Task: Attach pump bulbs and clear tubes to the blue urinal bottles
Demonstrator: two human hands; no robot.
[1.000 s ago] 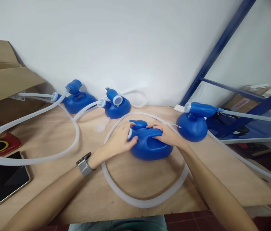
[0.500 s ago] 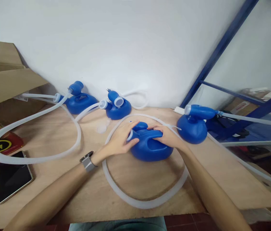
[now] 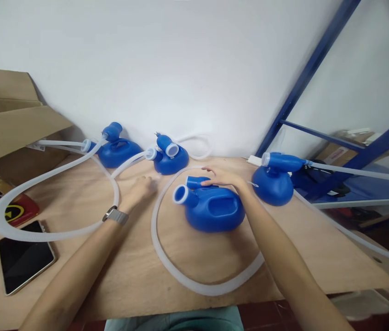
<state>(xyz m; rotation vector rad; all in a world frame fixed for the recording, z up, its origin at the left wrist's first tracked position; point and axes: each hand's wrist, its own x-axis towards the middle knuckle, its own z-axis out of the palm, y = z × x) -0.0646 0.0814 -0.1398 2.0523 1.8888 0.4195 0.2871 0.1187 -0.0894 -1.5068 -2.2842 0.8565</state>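
Note:
A blue plastic urinal bottle lies in front of me, its open pale-rimmed neck pointing left. Behind it is a blue tubular connector. My right hand rests over the connector, thumb touching it and fingers spread apart. A translucent hose loops on the table around the bottle. To the left, my left hand is down on the tabletop, away from the bottle. Its fingers are bunched over a small translucent cap, which is mostly hidden.
More blue bottles with hoses stand at the back left, back centre and right. A phone, a red-and-yellow package and a cardboard box are left. A blue metal rack rises right.
My left hand has left the bottle's neck and moved left onto the cap. My right hand has let go of the bottle's handle and lies over the connector. The neck now shows uncovered.

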